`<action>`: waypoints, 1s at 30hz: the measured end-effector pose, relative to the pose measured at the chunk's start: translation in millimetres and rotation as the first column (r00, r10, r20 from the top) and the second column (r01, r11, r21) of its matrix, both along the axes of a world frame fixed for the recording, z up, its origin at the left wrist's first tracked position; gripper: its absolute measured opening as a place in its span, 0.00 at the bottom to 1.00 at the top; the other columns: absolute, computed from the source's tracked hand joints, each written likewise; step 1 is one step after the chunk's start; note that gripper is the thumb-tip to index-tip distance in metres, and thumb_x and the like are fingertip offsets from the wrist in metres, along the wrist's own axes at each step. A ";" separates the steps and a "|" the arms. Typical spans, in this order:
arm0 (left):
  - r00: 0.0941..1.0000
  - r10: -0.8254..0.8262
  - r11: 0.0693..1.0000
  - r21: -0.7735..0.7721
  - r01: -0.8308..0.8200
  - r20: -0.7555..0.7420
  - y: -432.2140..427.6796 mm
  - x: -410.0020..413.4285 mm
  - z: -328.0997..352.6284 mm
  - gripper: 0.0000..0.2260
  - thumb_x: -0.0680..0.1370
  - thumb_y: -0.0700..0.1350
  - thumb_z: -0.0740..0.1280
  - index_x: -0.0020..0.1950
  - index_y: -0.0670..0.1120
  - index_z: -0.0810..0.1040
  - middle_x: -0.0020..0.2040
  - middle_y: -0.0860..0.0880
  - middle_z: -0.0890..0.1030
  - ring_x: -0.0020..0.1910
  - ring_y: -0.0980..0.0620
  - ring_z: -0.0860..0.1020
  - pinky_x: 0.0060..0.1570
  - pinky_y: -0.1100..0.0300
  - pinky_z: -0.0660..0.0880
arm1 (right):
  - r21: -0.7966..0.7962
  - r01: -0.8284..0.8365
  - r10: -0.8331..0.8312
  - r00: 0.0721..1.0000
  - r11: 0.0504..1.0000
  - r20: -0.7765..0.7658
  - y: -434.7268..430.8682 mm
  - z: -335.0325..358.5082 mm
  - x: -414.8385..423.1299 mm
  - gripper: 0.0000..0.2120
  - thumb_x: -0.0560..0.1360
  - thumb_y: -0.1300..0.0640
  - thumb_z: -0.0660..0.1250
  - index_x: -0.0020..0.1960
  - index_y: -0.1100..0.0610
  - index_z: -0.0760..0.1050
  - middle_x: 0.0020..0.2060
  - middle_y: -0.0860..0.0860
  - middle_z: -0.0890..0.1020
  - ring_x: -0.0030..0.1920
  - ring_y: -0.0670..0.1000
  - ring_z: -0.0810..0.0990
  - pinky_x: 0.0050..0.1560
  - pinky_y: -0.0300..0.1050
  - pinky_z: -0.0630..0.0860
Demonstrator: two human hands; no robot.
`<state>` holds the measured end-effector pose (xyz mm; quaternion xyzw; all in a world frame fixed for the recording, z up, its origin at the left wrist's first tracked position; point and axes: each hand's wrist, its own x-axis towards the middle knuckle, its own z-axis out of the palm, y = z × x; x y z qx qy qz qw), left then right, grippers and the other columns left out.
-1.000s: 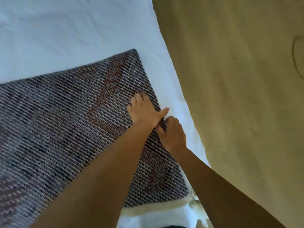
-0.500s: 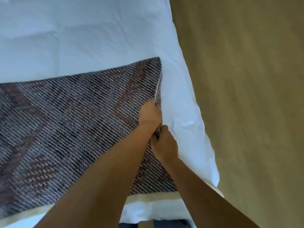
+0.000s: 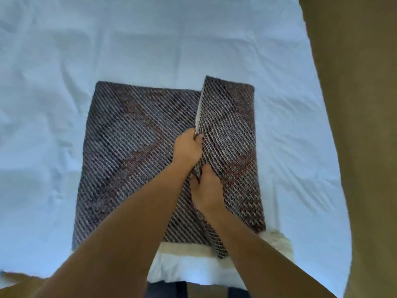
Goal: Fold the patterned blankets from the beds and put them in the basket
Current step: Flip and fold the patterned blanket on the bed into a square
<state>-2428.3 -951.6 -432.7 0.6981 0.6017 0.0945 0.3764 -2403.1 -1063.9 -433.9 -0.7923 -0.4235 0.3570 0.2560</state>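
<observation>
A patterned blanket point(image 3: 133, 151), woven in dark purple and grey with reddish shapes, lies folded in a rectangle on the white bed point(image 3: 150, 44). Its right part is turned over leftward as a flap point(image 3: 229, 134) whose raised edge runs down the middle. My left hand point(image 3: 187, 147) grips that edge at mid-height, fingers curled round it. My right hand point(image 3: 207, 188) pinches the same edge just below, closer to me. A cream fringe point(image 3: 277, 239) shows at the blanket's near edge. No basket is in view.
The white sheet spreads wide to the left and beyond the blanket. The bed's right edge point(image 3: 335, 168) drops to a tan floor point(image 3: 365, 125). The bed's near edge runs just below my forearms.
Both hands have lifted the blanket's right edge and carried it leftward across the blanket, forming a flap. The view has shifted so the whole folded blanket now shows.
</observation>
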 end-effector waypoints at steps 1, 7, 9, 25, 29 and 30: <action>1.000 0.004 1.000 0.001 -0.004 0.008 8.8 -23.8 -2.8 0.16 0.81 0.47 0.57 0.33 0.50 0.60 0.29 0.49 0.65 0.26 0.52 0.62 0.25 0.59 0.58 | 0.005 -0.001 0.001 1.000 1.000 -0.009 9.9 -2.7 -23.5 0.06 0.78 0.57 0.61 0.47 0.56 0.63 0.35 0.49 0.69 0.33 0.49 0.69 0.34 0.44 0.64; 0.993 0.120 0.993 0.018 -0.120 -0.009 63.6 -157.3 -17.7 0.15 0.81 0.45 0.58 0.34 0.47 0.64 0.30 0.49 0.66 0.27 0.53 0.63 0.26 0.58 0.57 | 0.033 -0.034 0.038 0.994 0.999 -0.105 66.3 -13.1 -154.8 0.07 0.78 0.58 0.61 0.51 0.61 0.67 0.37 0.52 0.73 0.35 0.51 0.72 0.35 0.44 0.65; 0.994 0.112 0.991 0.072 -0.111 -0.006 77.4 -188.1 -14.4 0.12 0.80 0.45 0.59 0.37 0.43 0.68 0.32 0.50 0.69 0.31 0.52 0.66 0.31 0.58 0.59 | 0.070 -0.023 0.033 0.988 0.997 -0.152 83.1 -12.9 -187.9 0.08 0.77 0.59 0.61 0.53 0.63 0.68 0.43 0.58 0.77 0.42 0.56 0.77 0.40 0.48 0.70; 0.966 0.226 0.969 -0.132 -0.210 0.122 45.4 -296.5 -42.9 0.10 0.76 0.47 0.65 0.54 0.44 0.72 0.43 0.53 0.74 0.42 0.54 0.70 0.37 0.62 0.64 | -0.009 -0.241 0.238 0.965 0.970 -0.111 83.8 -32.7 -276.5 0.18 0.73 0.64 0.65 0.62 0.66 0.69 0.58 0.61 0.73 0.58 0.57 0.74 0.60 0.49 0.72; 0.954 0.297 0.939 -0.196 -0.283 0.043 11.3 -313.7 -46.2 0.10 0.75 0.50 0.65 0.38 0.49 0.67 0.34 0.54 0.70 0.33 0.56 0.68 0.29 0.64 0.60 | -0.096 -0.330 0.334 0.942 0.939 0.020 58.2 -24.6 -266.2 0.17 0.73 0.57 0.66 0.58 0.63 0.69 0.55 0.58 0.71 0.54 0.57 0.73 0.55 0.50 0.73; 0.955 0.294 0.937 -0.204 -0.283 0.026 -1.0 -318.1 -47.7 0.12 0.75 0.51 0.65 0.35 0.50 0.65 0.33 0.53 0.70 0.32 0.56 0.68 0.29 0.63 0.60 | -0.166 -0.359 0.376 0.923 0.919 0.085 47.2 -21.5 -262.1 0.17 0.73 0.53 0.66 0.57 0.61 0.69 0.55 0.57 0.72 0.54 0.57 0.73 0.52 0.49 0.73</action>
